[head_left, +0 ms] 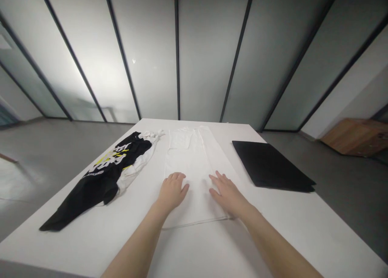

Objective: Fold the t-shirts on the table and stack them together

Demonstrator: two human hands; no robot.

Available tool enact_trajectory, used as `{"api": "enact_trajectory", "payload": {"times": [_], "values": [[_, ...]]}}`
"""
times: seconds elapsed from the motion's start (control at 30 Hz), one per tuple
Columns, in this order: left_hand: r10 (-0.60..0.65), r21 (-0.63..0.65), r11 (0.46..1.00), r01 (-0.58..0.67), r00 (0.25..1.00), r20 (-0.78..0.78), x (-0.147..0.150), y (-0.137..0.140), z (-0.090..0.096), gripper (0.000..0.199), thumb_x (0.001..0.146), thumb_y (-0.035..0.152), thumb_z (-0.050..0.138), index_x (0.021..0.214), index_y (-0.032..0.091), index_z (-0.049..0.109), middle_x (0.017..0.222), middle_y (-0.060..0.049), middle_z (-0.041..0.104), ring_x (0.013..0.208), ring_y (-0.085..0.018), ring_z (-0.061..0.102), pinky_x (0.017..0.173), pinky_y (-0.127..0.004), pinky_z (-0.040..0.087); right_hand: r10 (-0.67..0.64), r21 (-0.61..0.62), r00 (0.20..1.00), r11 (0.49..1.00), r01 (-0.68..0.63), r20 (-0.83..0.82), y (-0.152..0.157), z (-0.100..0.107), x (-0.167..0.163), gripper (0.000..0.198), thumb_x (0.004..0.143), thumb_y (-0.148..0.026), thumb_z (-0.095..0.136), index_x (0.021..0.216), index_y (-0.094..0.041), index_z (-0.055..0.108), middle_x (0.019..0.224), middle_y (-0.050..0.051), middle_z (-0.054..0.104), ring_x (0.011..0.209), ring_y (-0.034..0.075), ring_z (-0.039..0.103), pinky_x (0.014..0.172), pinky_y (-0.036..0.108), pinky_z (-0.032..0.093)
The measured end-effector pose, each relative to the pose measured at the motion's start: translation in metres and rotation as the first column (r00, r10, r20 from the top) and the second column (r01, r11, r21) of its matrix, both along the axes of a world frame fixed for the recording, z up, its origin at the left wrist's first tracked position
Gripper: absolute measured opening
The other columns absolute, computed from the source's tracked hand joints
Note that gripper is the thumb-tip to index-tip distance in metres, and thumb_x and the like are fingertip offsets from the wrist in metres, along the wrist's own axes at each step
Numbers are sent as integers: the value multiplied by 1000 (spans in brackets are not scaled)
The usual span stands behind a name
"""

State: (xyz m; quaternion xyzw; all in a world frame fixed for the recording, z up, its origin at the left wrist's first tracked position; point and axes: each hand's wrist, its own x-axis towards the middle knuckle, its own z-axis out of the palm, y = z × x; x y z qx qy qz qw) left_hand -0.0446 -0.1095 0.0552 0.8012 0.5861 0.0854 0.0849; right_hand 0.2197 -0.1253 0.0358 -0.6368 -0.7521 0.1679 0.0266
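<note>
A thin white garment (189, 165) lies spread lengthwise on the white table, its hem towards me. At its far left, a squarish flap like a sleeve (180, 139) lies folded over it, and a long fold line runs down its right side. My left hand (173, 190) rests on the garment's left part with fingers outstretched and slightly bent. Over its right part, my right hand (226, 192) is spread, palm down. Neither hand holds anything. The garment's exact kind is hard to tell, white on white.
Along the table's (121, 237) left side lies a black garment (97, 183) with white and yellow lettering, beside a crumpled white cloth (136, 169). A flat black board or folder (269, 165) lies at the right. Behind are frosted glass panels (200, 60) and a wooden cabinet (354, 136).
</note>
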Motion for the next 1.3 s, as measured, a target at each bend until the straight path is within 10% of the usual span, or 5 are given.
{"api": "enact_trajectory", "payload": {"times": [0.3, 0.6, 0.97, 1.17, 1.3], "values": [[-108, -79, 992, 100, 989, -100, -10, -3, -2, 33, 104, 36, 48, 124, 20, 68, 127, -15, 70, 119, -32, 65, 104, -44, 49, 83, -248, 997, 966, -79, 7, -21, 6, 10, 78, 102, -49, 52, 172, -26, 26, 180, 13, 1, 165, 40, -1, 130, 60, 11], [-100, -305, 943, 134, 987, 122, -21, 2, 11, 28, 100, 39, 44, 91, 22, 64, 96, -10, 76, 87, -27, 72, 76, -35, 49, 66, -98, 995, 993, -57, 81, -37, 42, 10, 45, 106, -44, 41, 106, -19, 78, 119, 17, 71, 105, 32, 71, 86, 41, 48], [118, -776, 601, 193, 938, 325, -37, 8, 7, 31, 96, 52, 52, 84, 24, 51, 63, -2, 69, 52, -18, 64, 53, -29, 52, 3, -104, 999, 995, -8, -53, -30, 36, 10, 44, 105, -42, 49, 69, -20, 60, 77, 6, 71, 70, 18, 60, 61, 31, 27], [46, -931, 299, 208, 972, 231, -28, 1, 1, 34, 91, 52, 61, 75, 23, 54, 61, -8, 71, 52, -23, 67, 46, -31, 53, 140, -67, 984, 987, -148, -110, -26, 24, 8, 37, 100, -37, 57, 68, -20, 56, 71, 2, 65, 66, 16, 51, 62, 31, 25], [9, -912, 314, 262, 960, 279, -27, 1, 0, 41, 91, 58, 60, 73, 21, 60, 56, -5, 66, 48, -20, 63, 47, -29, 51, 159, -198, 977, 963, -185, -141, -25, 24, 13, 43, 100, -38, 56, 62, -20, 56, 67, 3, 65, 63, 16, 51, 62, 31, 28]]}}
